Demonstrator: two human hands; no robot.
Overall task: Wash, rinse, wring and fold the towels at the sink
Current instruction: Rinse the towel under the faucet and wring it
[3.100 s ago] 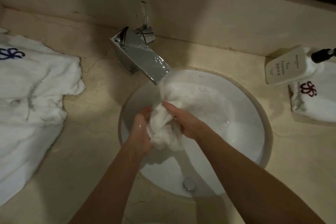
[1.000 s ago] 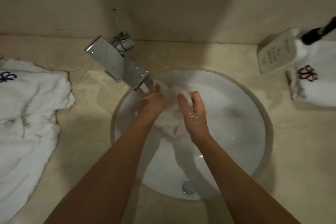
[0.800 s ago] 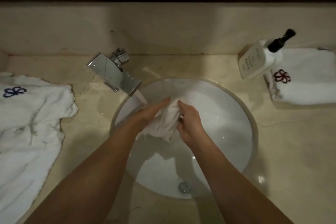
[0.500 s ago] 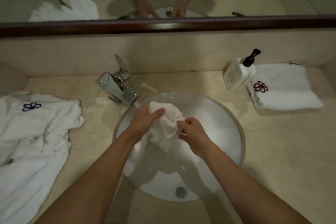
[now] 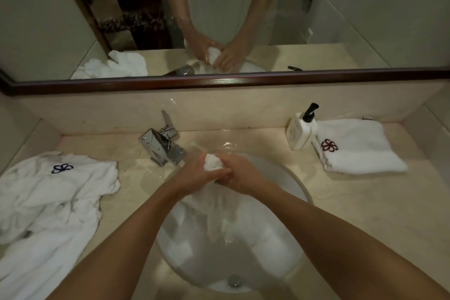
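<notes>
Over the sink (image 5: 300,187), left hand (image 5: 194,174) and right hand (image 5: 239,173) clench the wet towel (image 5: 211,162) (bunched).

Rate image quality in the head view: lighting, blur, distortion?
Head view: dim, warm light; wide-angle bending of the mirror frame; motion smear on the wet towel hanging below both hands; glints on the faucet; folded towel stays readable.

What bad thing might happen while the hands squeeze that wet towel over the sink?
Both hands, left hand and right hand, wring the wet towel near the sink back rim. Water might splash onto the counter, which already looks wet by the tap. Drips could also reach the folded towel and soap bottle, though they sit a little apart.
</notes>
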